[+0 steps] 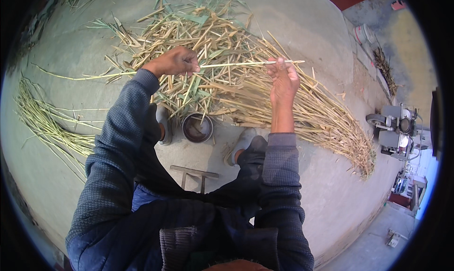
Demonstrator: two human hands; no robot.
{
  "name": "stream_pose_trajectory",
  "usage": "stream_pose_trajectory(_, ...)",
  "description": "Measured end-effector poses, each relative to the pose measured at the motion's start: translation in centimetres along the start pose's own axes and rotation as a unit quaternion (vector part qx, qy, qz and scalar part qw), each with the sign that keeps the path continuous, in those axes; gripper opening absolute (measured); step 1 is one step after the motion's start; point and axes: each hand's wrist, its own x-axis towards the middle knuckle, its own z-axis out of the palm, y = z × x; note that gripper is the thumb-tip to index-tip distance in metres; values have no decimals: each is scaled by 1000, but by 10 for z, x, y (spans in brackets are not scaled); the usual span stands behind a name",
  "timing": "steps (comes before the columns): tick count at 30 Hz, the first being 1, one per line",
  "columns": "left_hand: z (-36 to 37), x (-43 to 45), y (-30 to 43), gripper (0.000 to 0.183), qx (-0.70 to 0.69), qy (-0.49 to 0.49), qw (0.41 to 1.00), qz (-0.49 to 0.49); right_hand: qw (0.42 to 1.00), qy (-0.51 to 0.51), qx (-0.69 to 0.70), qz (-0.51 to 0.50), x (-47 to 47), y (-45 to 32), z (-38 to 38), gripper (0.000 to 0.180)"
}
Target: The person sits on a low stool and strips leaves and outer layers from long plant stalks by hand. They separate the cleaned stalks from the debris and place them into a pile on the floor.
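One long pale reed stalk runs across in front of me, nearly level, over a heap of dry leaves and husks. My left hand pinches the stalk near its middle, and its thinner greenish part trails out to the left. Near the right end, my right hand grips it between thumb and fingers. Beneath and to the right of that hand spreads a big bundle of dry reed stalks. A metal bowl with some bits inside stands on the floor between my feet.
Thin green stalks lie on the concrete floor at the left, partly behind my left sleeve. A small wooden stool is between my legs. Farther right are a parked motorcycle, a white bucket and a bundle of twigs.
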Motion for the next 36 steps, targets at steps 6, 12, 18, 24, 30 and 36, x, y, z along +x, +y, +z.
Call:
stream_pose_trajectory(6, 1, -8, 7, 20, 26, 42, 998, 37, 995, 96, -29, 16, -7, 0, 6, 28)
stream_pose_trajectory(12, 3, -14, 20, 20, 30, 55, 995, 77, 993, 113, -32, -29, -16, -40, 4, 26)
stream_pose_trajectory(18, 0, -17, 25, 28, 26, 39, 998, 50, 988, 139, -30, -66, -19, -55, -2, 26)
stream_pose_trajectory(24, -18, -41, 10, 28, 81, 54, 995, 10, 976, 185, 16, -116, -12, -84, -27, 25)
stream_pose_trajectory(30, -39, -62, -6, 21, -15, 43, 999, -14, 956, 93, -278, -26, -5, -59, -20, 82)
stream_pose_trajectory(36, -30, -58, -15, 21, -72, 42, 996, -23, 983, -178, -34, 28, -31, -33, 43, 39)
